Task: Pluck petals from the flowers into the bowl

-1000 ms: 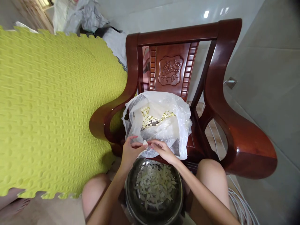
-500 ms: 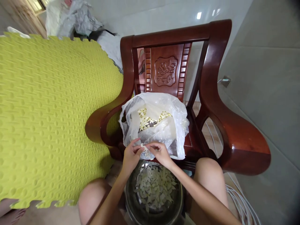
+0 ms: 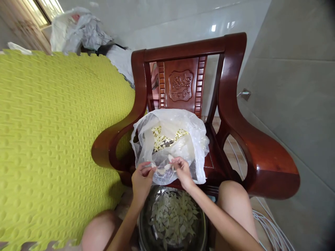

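Observation:
My left hand (image 3: 143, 177) is closed in a pinch on a small pale leaf-shaped piece (image 3: 153, 166). In the fingers of my right hand (image 3: 182, 171), also pinched, is another pale leaf-shaped piece (image 3: 171, 158). More pale pieces (image 3: 161, 171) show between the hands; whether they are joined I cannot tell. Both hands are over the near edge of a white translucent plastic bag (image 3: 197, 150), which gapes open with yellowish pieces (image 3: 159, 141) inside. Below my wrists stands a round metal basin (image 3: 143, 228) with many whitish leaf-shaped pieces (image 3: 174, 214) in it.
The bag rests on the seat of a dark red wooden armchair (image 3: 264, 150). A yellow foam mat (image 3: 60, 139) stands along the left. Coiled white cable (image 3: 269, 223) lies on the floor at right. White bags (image 3: 81, 29) are piled behind the mat.
My hands have moved apart, the left to the left and the right slightly to the right, with pale pieces now visible between them. The whole view has shifted a little.

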The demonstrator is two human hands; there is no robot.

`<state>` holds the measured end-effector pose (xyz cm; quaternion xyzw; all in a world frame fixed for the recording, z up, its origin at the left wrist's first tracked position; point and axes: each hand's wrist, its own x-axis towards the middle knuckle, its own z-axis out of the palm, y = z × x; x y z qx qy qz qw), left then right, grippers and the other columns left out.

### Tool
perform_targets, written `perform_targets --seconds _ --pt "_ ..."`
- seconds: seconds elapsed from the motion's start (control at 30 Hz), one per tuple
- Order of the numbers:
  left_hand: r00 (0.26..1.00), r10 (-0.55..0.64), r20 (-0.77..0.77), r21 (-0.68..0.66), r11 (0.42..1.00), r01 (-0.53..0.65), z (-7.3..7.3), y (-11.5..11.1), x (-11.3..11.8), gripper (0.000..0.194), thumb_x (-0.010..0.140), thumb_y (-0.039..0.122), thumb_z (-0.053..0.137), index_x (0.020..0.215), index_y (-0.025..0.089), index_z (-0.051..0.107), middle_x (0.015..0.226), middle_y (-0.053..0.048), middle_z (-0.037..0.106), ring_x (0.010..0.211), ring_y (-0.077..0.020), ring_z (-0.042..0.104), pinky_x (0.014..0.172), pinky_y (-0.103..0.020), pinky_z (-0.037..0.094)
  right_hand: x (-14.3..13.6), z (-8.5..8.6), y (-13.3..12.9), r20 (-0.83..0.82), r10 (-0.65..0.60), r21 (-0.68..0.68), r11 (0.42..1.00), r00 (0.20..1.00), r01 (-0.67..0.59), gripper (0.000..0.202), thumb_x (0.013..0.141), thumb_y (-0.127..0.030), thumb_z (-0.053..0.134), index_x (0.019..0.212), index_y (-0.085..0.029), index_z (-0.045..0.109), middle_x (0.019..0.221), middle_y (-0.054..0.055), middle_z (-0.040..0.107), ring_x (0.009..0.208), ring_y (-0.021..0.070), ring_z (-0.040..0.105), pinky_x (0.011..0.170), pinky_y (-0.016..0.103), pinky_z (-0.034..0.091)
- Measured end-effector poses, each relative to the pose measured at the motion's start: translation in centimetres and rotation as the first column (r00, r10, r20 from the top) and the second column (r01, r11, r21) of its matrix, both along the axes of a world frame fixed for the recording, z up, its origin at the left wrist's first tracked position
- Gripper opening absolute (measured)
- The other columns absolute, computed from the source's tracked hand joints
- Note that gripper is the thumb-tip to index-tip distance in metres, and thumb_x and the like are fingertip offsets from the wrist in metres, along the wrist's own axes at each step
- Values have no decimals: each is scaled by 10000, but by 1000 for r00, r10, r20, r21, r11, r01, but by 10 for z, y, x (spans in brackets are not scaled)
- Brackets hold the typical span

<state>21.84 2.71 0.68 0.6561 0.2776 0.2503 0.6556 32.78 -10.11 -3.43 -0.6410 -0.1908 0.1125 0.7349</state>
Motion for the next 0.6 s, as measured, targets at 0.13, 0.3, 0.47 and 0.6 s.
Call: perform_targets --seconds 0.13,0.3,0.47,0.6 --pt "999 39 -2 38 999 -39 12 21 -9 500 604 389 801 983 161 567 694 -22 725 561 -151 651 542 -244 508 35 12 -24 -3 1 -17 1000 1000 -1 351 803 -514 596 795 -166 638 742 53 656 635 161 547 594 281 416" --pt "979 -157 -130 171 969 178 16 29 -16 482 564 417 812 911 136 633 656 -35 716 560 -170 651 529 -259 510 33 36 -47 88 279 -125 955 956 -267 266 651 -391 803 727 -159 697 693 25 671 647 157 571 613 261 412" --pt "891 -273 -363 367 837 406 12 54 29 440 822 508 578 983 112 683 866 -110 738 801 -225 692 685 -337 559 30 43 -50 128 374 -178 920 918 -350 257 744 -409 735 681 -165 687 668 8 659 626 141 557 596 245 401" --pt "821 -115 -559 602 625 497 -1 73 90 266 904 348 567 1060 141 625 1061 -80 656 927 -196 638 811 -397 536 44 38 -50 144 266 -151 958 953 -245 385 879 -483 551 671 -167 618 641 6 618 553 124 519 552 243 386"
